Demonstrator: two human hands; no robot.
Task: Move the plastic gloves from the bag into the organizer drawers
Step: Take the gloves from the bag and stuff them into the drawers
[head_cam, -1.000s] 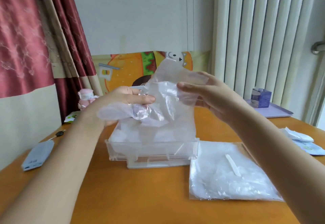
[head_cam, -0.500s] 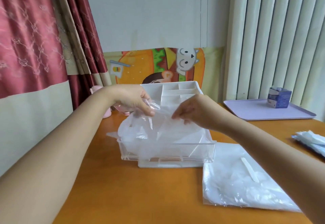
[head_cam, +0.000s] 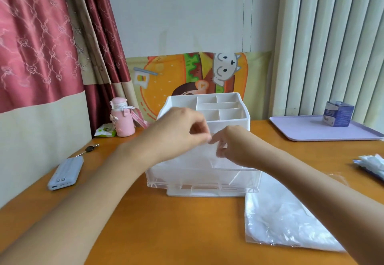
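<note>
A white organizer with open top compartments stands on the orange table. Its clear drawer is pulled out toward me and holds crumpled plastic gloves. My left hand and my right hand meet above the drawer with curled fingers. Their fingertips pinch the top edge of a thin clear plastic glove that hangs down into the drawer. The clear bag of gloves lies flat on the table to the drawer's right, partly under my right forearm.
A grey power bank and keys lie at the left. A pink bottle and a green packet sit behind. A purple tray with a blue carton is at the back right, a wrapper at the right edge.
Both hands have lowered the glove from chest height down into the drawer and drawn closer together. The view has tilted up, so the organizer's top now shows.
</note>
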